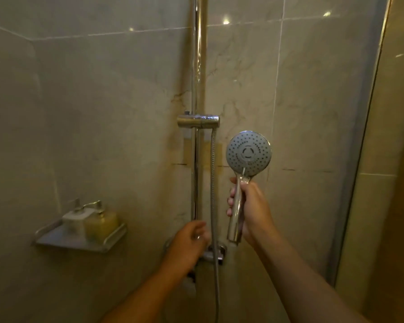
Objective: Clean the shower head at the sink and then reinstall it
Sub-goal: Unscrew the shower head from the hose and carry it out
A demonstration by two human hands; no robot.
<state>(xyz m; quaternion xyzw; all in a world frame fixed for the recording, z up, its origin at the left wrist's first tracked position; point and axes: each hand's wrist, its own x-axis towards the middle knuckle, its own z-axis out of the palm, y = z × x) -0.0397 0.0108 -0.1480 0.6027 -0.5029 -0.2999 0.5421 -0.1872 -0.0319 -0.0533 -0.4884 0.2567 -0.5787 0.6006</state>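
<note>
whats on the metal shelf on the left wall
Two pump bottles stand on the shelf: a white bottle and a yellow bottle. The bottles cover the shelf's back corner.

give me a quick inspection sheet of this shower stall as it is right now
surface: beige marble-look tiled wall, brownish marks beside the rail
job's things: round grey-faced chrome shower head held upright, off the chrome slider bracket on the chrome riser rail
clutter: metal corner shelf carrying a white pump bottle and a yellow pump bottle
grippers: right hand grips the shower head's handle; left hand curled beside the hose, grip unclear
cables: ribbed metal hose hangs down from the bracket; no join to the handle visible
surroundings: glass door at right
</note>
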